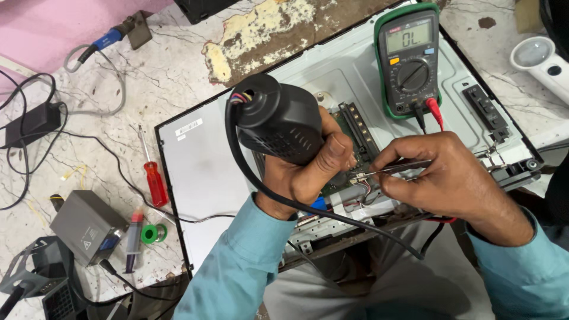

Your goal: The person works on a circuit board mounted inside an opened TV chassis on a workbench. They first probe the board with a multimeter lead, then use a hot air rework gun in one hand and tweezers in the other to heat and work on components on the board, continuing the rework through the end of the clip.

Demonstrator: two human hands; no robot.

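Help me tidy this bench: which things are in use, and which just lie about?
In use: black hot-air gun in left hand; metal tweezers in right hand; green circuit board.
Lying about: red-handled screwdriver, green solder spool, grey box, syringe.

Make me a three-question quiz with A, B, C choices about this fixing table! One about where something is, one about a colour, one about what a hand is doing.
1. Where does the multimeter lie?
A. on the panel's metal back
B. on the floor
C. in a drawer

2. What colour is the screwdriver handle?
A. blue
B. red
C. white

3. What is the left hand doing?
A. resting flat
B. gripping the black hot-air tool
C. holding a cup

Answers: 1 A, it rests on the grey panel back. 2 B, the handle is red. 3 B, fingers wrap the tool while the right hand holds tweezers.
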